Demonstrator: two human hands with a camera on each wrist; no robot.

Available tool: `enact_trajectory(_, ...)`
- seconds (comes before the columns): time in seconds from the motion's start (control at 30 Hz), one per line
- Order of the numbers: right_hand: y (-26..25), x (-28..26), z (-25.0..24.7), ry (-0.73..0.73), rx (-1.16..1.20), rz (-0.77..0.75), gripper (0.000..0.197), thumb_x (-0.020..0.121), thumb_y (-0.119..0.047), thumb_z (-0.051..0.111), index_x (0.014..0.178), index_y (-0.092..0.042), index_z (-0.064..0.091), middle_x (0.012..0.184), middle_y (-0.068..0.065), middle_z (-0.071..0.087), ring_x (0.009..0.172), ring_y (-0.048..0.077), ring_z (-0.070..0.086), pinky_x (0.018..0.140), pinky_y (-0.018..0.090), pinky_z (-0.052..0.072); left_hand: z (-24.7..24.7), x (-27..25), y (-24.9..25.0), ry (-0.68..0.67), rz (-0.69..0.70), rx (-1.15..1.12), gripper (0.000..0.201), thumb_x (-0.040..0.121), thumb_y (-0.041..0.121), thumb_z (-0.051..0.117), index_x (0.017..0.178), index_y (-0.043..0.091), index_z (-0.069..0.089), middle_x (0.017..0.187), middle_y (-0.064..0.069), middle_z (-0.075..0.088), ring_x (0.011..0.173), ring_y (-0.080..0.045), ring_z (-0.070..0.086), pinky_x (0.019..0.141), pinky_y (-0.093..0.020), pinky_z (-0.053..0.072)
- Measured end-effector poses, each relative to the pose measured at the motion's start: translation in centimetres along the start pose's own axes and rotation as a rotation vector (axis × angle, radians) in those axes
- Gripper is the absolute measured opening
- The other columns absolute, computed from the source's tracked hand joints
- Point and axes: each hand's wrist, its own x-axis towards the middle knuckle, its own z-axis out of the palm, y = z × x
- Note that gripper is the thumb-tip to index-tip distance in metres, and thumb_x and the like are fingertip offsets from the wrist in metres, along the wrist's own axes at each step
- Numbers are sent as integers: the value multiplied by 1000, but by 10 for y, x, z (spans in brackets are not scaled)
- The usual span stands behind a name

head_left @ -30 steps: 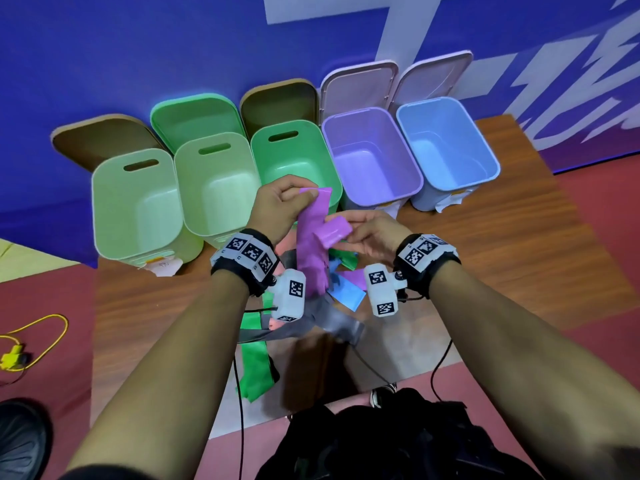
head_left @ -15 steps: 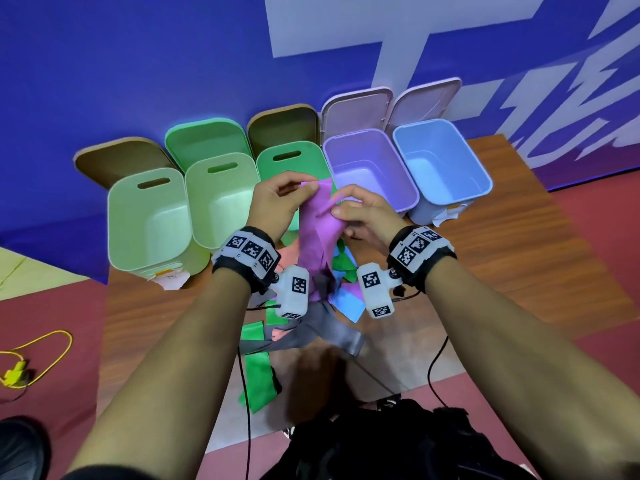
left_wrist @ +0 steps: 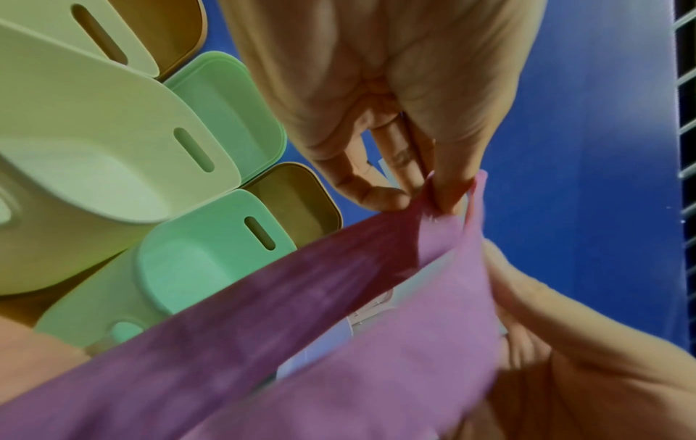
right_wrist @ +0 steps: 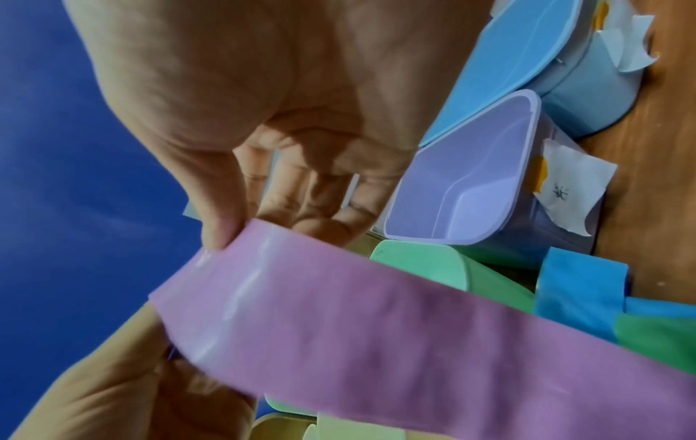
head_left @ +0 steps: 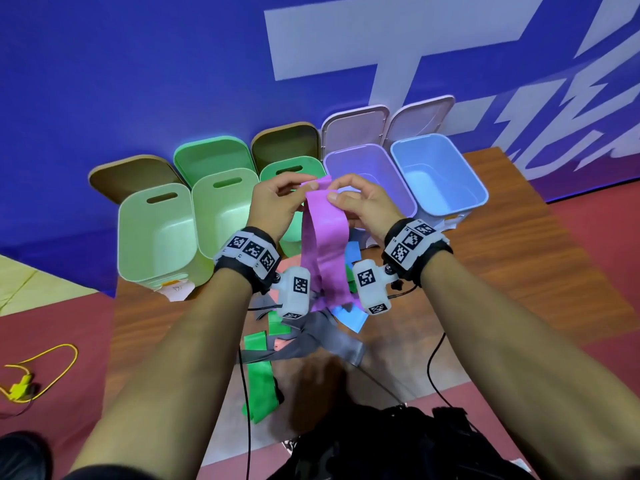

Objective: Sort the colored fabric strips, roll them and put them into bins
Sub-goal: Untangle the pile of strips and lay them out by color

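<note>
A purple fabric strip [head_left: 323, 237] hangs doubled from both my hands, raised in front of the bins. My left hand [head_left: 277, 199] pinches its top left corner; the left wrist view shows thumb and fingers closed on the purple strip [left_wrist: 376, 312]. My right hand [head_left: 356, 199] pinches the top right edge, thumb on the purple strip [right_wrist: 376, 321]. Under my wrists lie green strips [head_left: 261, 372], grey strips [head_left: 322, 337] and blue strips [head_left: 349, 315] on the table. The purple bin [head_left: 398, 168] stands open just behind my right hand.
A row of open bins lines the blue wall: two pale green bins [head_left: 156, 230], a mint bin [head_left: 294, 166], the purple one, then a light blue bin [head_left: 440, 174]. The wooden table [head_left: 519, 258] extends right. A yellow cable [head_left: 41, 368] lies on the red floor.
Both hands rose and met at the strip's top end. The right hand moved from a folded lower part up to the top edge, and the strip now hangs straighter.
</note>
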Motion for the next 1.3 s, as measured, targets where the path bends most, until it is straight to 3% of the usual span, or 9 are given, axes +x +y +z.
enact_trajectory(0.17, -12, -3, 0, -2, -8, -42, 14, 93, -4, 65, 92, -17, 58, 89, 13, 64, 84, 23, 61, 77, 35, 49, 3, 1, 8, -18, 16, -16, 12, 85, 4, 73, 96, 7, 75, 91, -12, 72, 77, -16, 65, 66, -26, 54)
enact_trajectory(0.37, -15, -1, -3, 40, -53, -79, 9, 92, -11, 69, 94, -16, 62, 96, 9, 63, 87, 19, 59, 74, 38, 50, 4, -2, 18, -25, 16, -58, 14, 84, 5, 75, 98, 3, 75, 89, -8, 75, 81, -17, 67, 70, -29, 57)
enact_trajectory(0.53, -16, 3, -3, 82, -89, -135, 14, 90, -7, 71, 90, -18, 61, 93, 15, 63, 90, 19, 59, 73, 35, 51, 4, -6, 20, -40, 11, -39, 18, 86, 3, 72, 104, 3, 74, 91, -6, 75, 82, -16, 68, 72, -28, 58)
enact_trajectory(0.67, -15, 6, -3, 90, -105, -148, 16, 90, -7, 70, 91, -18, 60, 92, 19, 62, 89, 23, 60, 76, 40, 52, 5, -8, 22, -66, 6, -47, 20, 86, 2, 72, 106, 6, 74, 89, -3, 76, 83, -16, 68, 75, -30, 60)
enact_trajectory(0.87, -14, 8, -3, 101, -120, -154, 19, 89, -9, 72, 100, -18, 60, 82, 8, 63, 88, 24, 62, 83, 55, 56, 3, -10, 23, -72, 3, -35, 18, 87, 5, 72, 105, 7, 75, 98, -10, 76, 88, -20, 68, 81, -38, 59)
enact_trajectory(1.17, -17, 6, -4, 87, -138, -158, 33, 89, -8, 72, 119, -14, 62, 74, -4, 65, 88, 19, 66, 86, 50, 57, 2, -11, 23, -72, -7, -40, 18, 87, 4, 71, 105, 6, 74, 95, -6, 76, 89, -19, 68, 82, -38, 58)
enact_trajectory(1.3, -17, 5, -3, 79, -124, -161, 33, 89, -4, 71, 120, -13, 65, 77, 0, 63, 88, 18, 65, 87, 50, 56, 1, -10, 22, -83, -7, -40, 19, 88, 5, 71, 106, 5, 74, 99, -10, 75, 90, -20, 69, 83, -39, 58)
